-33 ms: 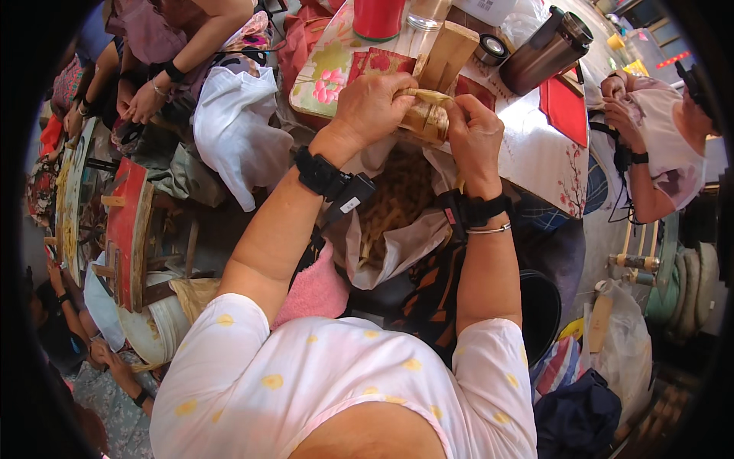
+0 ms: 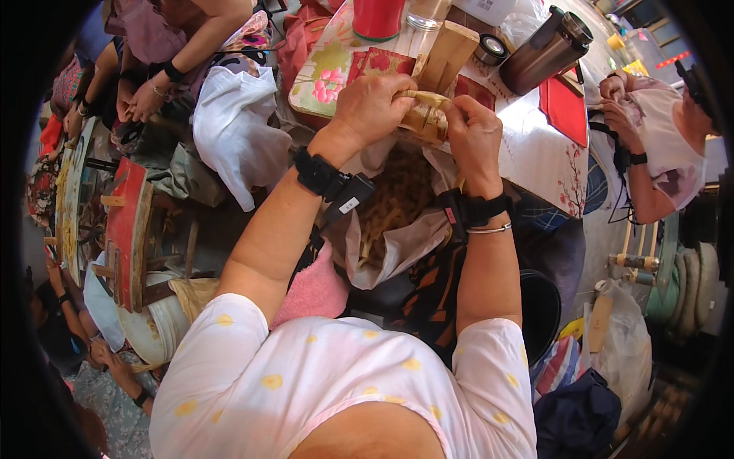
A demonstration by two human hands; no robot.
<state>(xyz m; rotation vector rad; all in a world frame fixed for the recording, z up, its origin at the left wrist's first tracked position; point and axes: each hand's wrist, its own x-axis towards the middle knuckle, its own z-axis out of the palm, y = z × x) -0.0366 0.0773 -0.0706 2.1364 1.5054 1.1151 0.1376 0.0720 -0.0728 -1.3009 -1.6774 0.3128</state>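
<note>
Two hands meet over the desk (image 2: 535, 153) edge: the left hand (image 2: 371, 111) has its grip closed on a tan strip (image 2: 425, 98), and the right hand (image 2: 474, 138) pinches a woven bundle (image 2: 425, 121) just beside it, above an open bag (image 2: 397, 237).

Left hand (image 2: 371, 107) and right hand (image 2: 472, 138) meet on a leaf bundle (image 2: 425, 115) at the worktop (image 2: 535, 153) edge. Open bag (image 2: 397, 229) in the lap below it. Cup (image 2: 377, 17), wooden block (image 2: 447, 53) behind; flask (image 2: 547, 50) behind-right. Cloth bag (image 2: 233, 134) left.
</note>
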